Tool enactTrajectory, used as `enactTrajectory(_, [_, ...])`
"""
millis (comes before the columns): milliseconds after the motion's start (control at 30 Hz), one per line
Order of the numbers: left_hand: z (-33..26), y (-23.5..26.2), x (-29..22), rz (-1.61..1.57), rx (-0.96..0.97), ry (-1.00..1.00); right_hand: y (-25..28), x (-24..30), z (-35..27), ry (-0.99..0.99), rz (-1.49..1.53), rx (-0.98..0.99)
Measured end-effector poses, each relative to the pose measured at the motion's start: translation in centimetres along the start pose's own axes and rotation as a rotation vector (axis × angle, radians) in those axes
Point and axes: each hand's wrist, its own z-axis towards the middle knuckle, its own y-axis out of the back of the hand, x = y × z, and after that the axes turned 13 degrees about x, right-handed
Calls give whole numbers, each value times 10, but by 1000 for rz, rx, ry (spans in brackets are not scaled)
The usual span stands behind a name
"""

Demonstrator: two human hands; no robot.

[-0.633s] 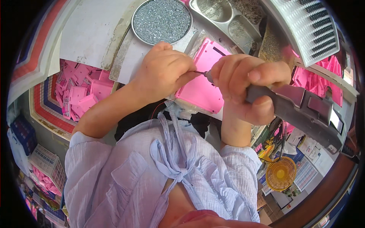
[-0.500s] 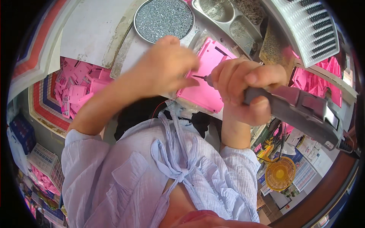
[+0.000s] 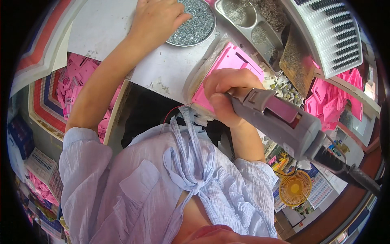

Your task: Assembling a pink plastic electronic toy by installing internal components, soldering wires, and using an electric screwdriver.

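My right hand (image 3: 227, 97) is wrapped round a grey electric screwdriver (image 3: 280, 122), whose cord leads off to the lower right. Beneath that hand lies a flat pink plastic panel (image 3: 243, 59) with slots; the hand covers part of it and hides the screwdriver's tip. At the upper left, my left hand (image 3: 156, 22) reaches over the left side of a round metal dish (image 3: 215, 24) full of small silver metal pieces (image 3: 195, 24). Its thumb stands apart from the fingers, and the picture's top edge cuts off some fingertips. Nothing shows in it.
A metal tray (image 3: 266, 46) with compartments of small metal parts sits beyond the panel. Pink plastic parts (image 3: 77, 81) fill a bin at the left, and more pink parts (image 3: 335, 97) stand at the right. A white ridged plastic piece (image 3: 333, 36) overhangs the upper right. A yellow basket (image 3: 295, 188) is lower right.
My left hand has moved up and left, from beside the panel to the dish. My right hand has shifted left and down with the screwdriver, which has turned; its bit is now hidden.
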Motion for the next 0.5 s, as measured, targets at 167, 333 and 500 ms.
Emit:
enactTrajectory(167, [0,9,-4,-207,73,-90,6,-3,-5,-8,228,-124])
enactTrajectory(333, [-49,25,-57,-532,175,-330,25,30,4,218,462,-198])
enactTrajectory(500, [-81,31,-88,-536,184,-395,25,38,-2,264,330,-98])
